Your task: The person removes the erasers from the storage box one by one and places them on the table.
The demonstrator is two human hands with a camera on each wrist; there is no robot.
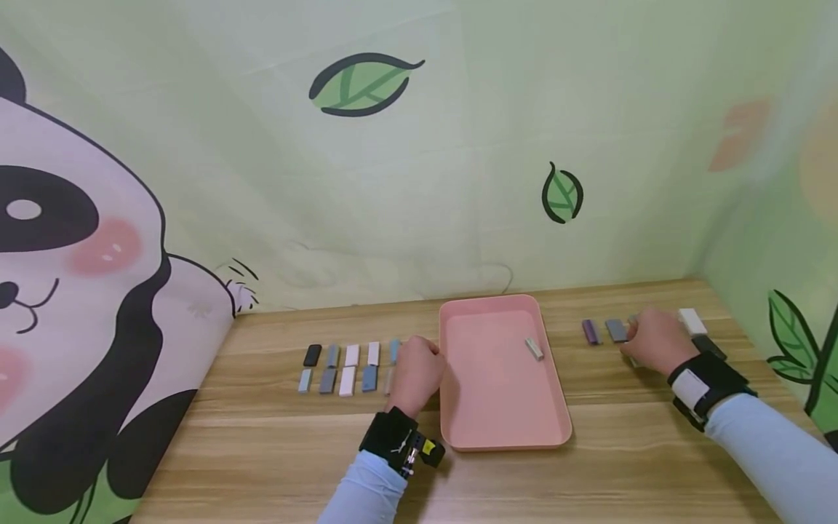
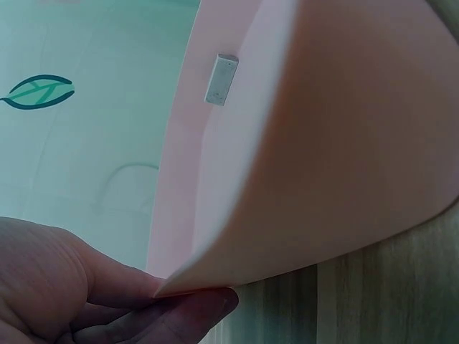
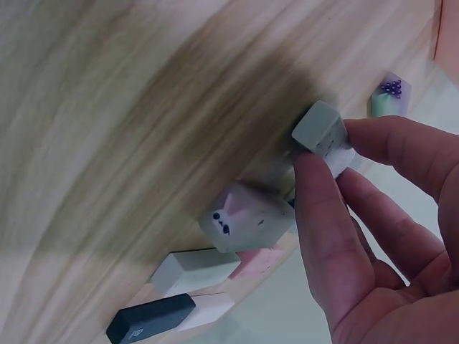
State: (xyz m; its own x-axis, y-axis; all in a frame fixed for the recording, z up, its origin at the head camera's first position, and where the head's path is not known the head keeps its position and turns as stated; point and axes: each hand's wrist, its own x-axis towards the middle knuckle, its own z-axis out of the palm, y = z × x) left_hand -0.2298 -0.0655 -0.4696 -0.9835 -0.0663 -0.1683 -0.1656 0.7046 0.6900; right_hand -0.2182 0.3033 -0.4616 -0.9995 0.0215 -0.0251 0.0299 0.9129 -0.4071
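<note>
My left hand (image 1: 415, 371) pinches the left rim of a shallow pink tray (image 1: 500, 407) between thumb and fingers; the left wrist view shows the grip at the tray's edge. One small pale eraser (image 1: 534, 349) lies inside by the right wall. To the right of the tray, my right hand (image 1: 660, 342) pinches a pale grey-green block, apparently an eraser (image 3: 319, 127), between thumb and fingertips. An eraser with an animal face (image 3: 240, 216) sits close beside these fingers. A grape-patterned eraser (image 3: 391, 94) stands past the thumb.
Two rows of small erasers (image 1: 351, 355) stand left of the tray, partly behind my left hand. A purple eraser (image 1: 591, 332) and a grey one (image 1: 616, 330) lie between tray and right hand. White (image 1: 692, 322) and dark (image 1: 709, 347) erasers are farther right. A fabric backdrop (image 1: 458, 218) borders the table.
</note>
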